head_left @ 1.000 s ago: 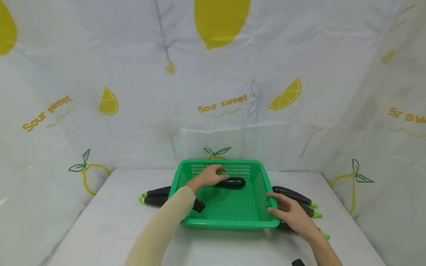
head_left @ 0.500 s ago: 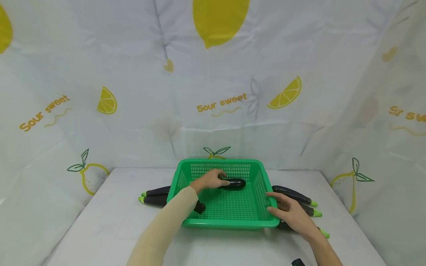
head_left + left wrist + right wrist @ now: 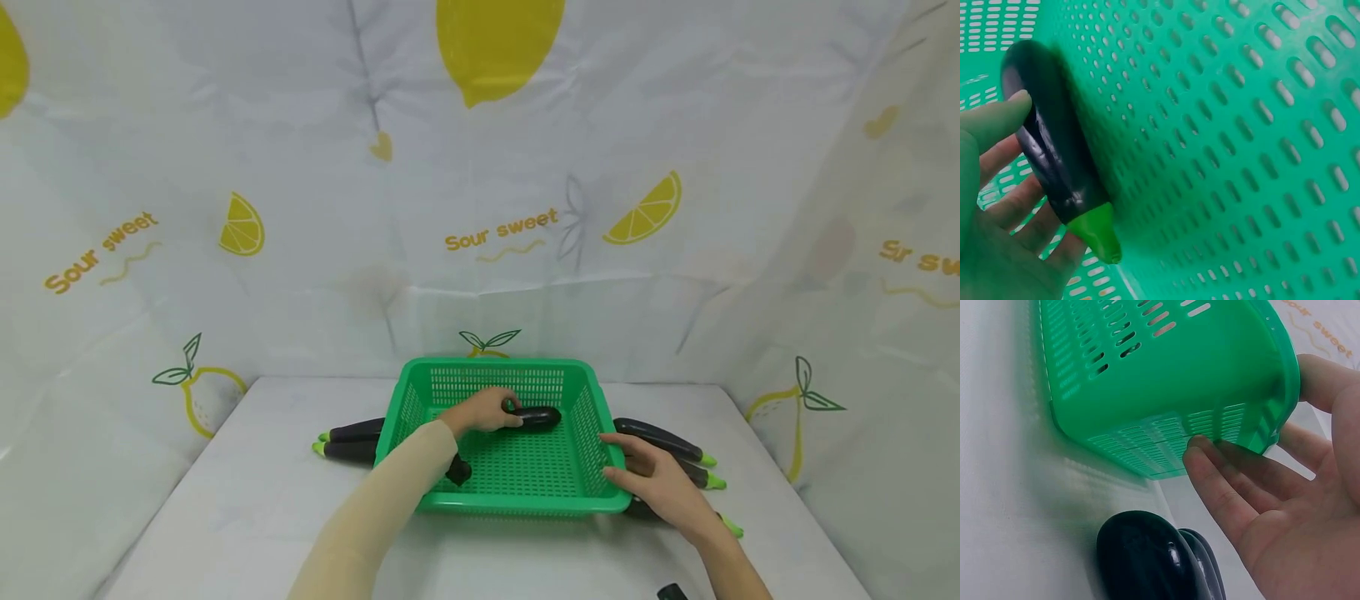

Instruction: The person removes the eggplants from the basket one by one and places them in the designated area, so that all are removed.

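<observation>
Inside a green plastic basket (image 3: 517, 504), my left hand (image 3: 483, 410) holds a dark purple eggplant (image 3: 538, 417). The left wrist view shows the thumb laid across the eggplant (image 3: 1054, 131) and the fingers beneath it, its green cap pointing toward the near palm side. My right hand (image 3: 656, 482) is at the basket's right rim. Seen from the right wrist, the thumb is at the rim and the fingers (image 3: 1222, 494) lie along the outer side of the basket (image 3: 1166, 381). Part of the held eggplant is hidden by my left hand in the head view.
Two eggplants (image 3: 352, 451) lie left of the basket on the white table (image 3: 225, 517). Several more eggplants (image 3: 660, 439) lie to its right, partly under my right hand. A black object (image 3: 672, 592) shows at the front edge. Lemon-printed sheeting (image 3: 330, 250) surrounds the table.
My left hand has lowered onto the eggplant and taken hold of it, then shifted it slightly right and nearer. My right hand stays at the basket's rim.
</observation>
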Demonstrator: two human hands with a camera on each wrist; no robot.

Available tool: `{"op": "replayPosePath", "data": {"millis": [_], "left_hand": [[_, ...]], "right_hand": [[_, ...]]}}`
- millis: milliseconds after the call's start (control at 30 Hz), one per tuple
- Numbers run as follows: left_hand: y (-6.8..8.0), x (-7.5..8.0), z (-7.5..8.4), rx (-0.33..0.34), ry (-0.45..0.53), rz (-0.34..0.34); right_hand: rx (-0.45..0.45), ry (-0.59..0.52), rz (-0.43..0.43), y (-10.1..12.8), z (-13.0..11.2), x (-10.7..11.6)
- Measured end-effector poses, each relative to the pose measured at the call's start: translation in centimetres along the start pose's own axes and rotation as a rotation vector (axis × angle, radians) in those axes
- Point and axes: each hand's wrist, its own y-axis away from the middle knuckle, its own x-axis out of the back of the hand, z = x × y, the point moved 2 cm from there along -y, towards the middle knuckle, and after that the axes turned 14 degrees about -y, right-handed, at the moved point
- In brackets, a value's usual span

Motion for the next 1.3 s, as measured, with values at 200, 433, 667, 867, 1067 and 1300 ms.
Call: {"op": "replayPosePath", "data": {"millis": [200,433,667,867,1067,1300], "left_hand": [[0.4,1.3,0.5,-0.021,0.046,0.010],[1.4,3.8,0.9,-0.034,0.072,0.041],[3.3,5.8,1.0,-0.048,0.058,0.079],[5.4,7.5,1.4,-0.060,0.059,0.092],[7.2,8.8,1.1,-0.060,0.061,0.108],[9.3,10.2,0.0,-0.048,0.028,0.154]], "right_hand": [[-0.016,0.008,0.016,0.1,0.0,0.0],[-0.015,0.008,0.019,0.1,-0.1,0.1],[-0.011,0.013,0.013,-0.1,-0.1,0.0],[-0.016,0.014,0.008,0.0,-0.1,-0.1],[-0.007,0.021,0.005,0.0,-0.3,-0.2],[-0.002,0.031,0.002,0.0,-0.4,-0.2]]}}
